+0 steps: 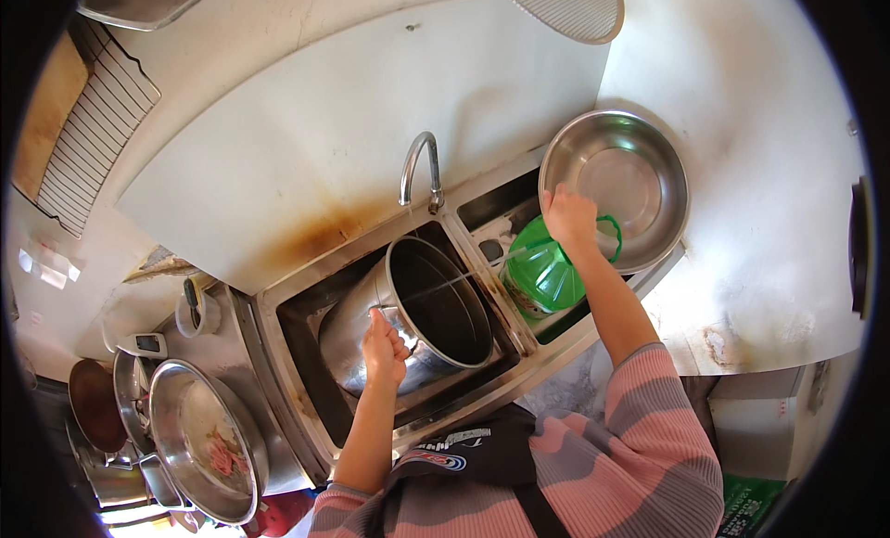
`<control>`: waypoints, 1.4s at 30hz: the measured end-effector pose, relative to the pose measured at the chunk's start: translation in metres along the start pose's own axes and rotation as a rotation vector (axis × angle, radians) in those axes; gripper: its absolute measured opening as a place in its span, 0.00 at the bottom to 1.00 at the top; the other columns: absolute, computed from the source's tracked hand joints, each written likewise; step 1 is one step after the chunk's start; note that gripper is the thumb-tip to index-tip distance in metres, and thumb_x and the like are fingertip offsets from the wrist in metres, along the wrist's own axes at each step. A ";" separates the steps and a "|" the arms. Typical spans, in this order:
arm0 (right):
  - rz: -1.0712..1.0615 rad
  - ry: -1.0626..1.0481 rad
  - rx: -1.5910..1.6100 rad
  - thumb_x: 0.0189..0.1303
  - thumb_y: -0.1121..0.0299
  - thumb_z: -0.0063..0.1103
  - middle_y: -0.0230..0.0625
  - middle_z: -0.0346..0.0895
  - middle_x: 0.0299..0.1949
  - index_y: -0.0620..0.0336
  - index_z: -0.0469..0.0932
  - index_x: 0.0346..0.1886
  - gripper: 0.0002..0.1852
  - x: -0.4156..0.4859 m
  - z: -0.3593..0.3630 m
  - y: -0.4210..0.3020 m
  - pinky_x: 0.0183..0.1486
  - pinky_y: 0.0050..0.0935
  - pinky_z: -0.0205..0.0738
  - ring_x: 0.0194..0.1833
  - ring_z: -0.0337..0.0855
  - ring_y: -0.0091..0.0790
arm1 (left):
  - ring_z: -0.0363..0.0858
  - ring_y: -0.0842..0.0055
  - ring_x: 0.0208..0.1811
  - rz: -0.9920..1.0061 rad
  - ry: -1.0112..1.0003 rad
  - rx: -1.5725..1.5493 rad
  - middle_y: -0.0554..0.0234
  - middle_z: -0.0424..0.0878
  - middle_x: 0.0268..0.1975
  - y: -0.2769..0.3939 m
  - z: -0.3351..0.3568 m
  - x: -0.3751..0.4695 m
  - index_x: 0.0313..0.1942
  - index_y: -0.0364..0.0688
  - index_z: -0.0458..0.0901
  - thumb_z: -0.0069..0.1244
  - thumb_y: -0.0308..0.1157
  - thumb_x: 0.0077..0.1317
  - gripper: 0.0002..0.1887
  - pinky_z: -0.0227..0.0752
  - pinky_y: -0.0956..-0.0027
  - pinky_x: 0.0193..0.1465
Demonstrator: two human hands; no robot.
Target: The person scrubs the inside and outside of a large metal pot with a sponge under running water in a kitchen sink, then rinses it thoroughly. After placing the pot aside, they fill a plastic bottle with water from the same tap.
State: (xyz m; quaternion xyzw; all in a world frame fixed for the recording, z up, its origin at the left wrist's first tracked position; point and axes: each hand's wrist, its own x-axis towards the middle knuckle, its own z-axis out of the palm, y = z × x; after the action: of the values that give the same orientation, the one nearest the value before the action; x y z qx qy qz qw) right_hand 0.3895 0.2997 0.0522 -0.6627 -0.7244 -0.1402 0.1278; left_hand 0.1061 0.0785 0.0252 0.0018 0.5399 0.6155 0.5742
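Observation:
A large stainless steel pot (354, 329) lies tilted in the left sink basin, its mouth towards the right. My left hand (386, 350) grips the handle at its near side. Above the pot's rim, a thin stream of water runs from the curved faucet (421, 155). My right hand (571, 221) is closed at the top of a green plastic container (549, 280) in the right basin; what its fingers hold is partly hidden. A pale, thin streak, blurred, stretches from that hand across to the pot's mouth. Behind the right hand, a wide steel bowl (619, 176) rests over the right basin.
On the left counter stand a steel basin (163, 427) with pinkish scraps, more pans and a white tub (201, 315) holding a tool. A wire rack (97, 127) is at the upper left and a mesh strainer (580, 9) hangs at the top. A metal divider (497, 287) separates the basins.

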 end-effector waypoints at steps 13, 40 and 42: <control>-0.383 0.400 0.640 0.47 0.78 0.57 0.38 0.73 0.28 0.58 0.71 0.28 0.06 -0.010 -0.045 -0.032 0.34 0.38 0.67 0.34 0.73 0.45 | 0.45 0.89 0.11 0.052 0.136 0.067 0.80 0.49 0.14 0.032 -0.050 -0.014 0.19 0.52 0.56 0.43 0.46 0.68 0.21 0.37 0.79 0.13; -0.138 -1.766 1.665 0.59 0.65 0.47 0.46 0.60 0.63 0.58 0.58 0.65 0.29 -0.332 0.121 -0.312 0.65 0.34 0.53 0.63 0.61 0.42 | 0.53 0.94 0.13 0.418 0.635 0.865 0.80 0.57 0.12 0.017 -0.093 -0.012 0.18 0.44 0.63 0.40 0.41 0.71 0.21 0.42 0.80 0.16; -0.708 -1.647 1.339 0.60 0.64 0.45 0.46 0.51 0.69 0.57 0.54 0.68 0.31 -0.299 0.110 -0.262 0.68 0.34 0.48 0.67 0.56 0.42 | 0.52 0.93 0.15 0.427 0.629 0.872 0.80 0.56 0.13 0.021 -0.088 -0.013 0.18 0.43 0.63 0.41 0.43 0.70 0.22 0.41 0.79 0.17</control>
State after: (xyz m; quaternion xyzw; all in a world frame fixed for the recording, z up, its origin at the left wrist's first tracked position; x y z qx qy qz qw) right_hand 0.1551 0.0428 -0.1693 -0.1074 -0.6651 0.7312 -0.1070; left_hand 0.0408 0.0162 0.0107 0.1640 0.8760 0.4095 0.1952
